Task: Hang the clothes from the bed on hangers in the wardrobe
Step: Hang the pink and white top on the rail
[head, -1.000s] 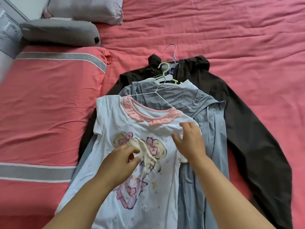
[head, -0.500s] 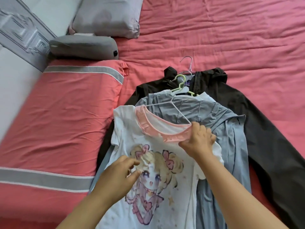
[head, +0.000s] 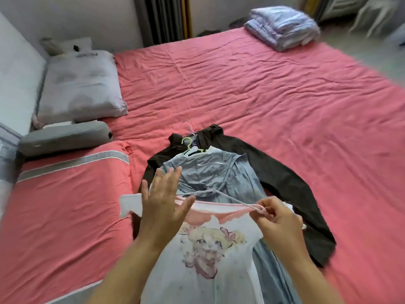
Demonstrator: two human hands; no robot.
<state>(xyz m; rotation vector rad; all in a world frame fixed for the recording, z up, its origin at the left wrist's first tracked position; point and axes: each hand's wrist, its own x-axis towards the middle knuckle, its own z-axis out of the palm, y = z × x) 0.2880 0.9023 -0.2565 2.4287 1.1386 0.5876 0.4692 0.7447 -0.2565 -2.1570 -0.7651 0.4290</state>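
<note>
While my right hand [head: 277, 218] pinches the thin white wire hanger [head: 230, 199] at the pink collar of the white cartoon-print T-shirt [head: 206, 255], topmost on the pile near the pink bed's [head: 285, 88] near edge, my left hand [head: 163, 200], fingers spread, should steady the opposite shoulder, keeping the collar unstretched.

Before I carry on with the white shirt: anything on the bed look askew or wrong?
Yes: the white hanger is only half in the cartoon T-shirt. The right hand pinches one end at the pink collar; the rest lies bare across the grey garment. Left hand hovers open.
</note>
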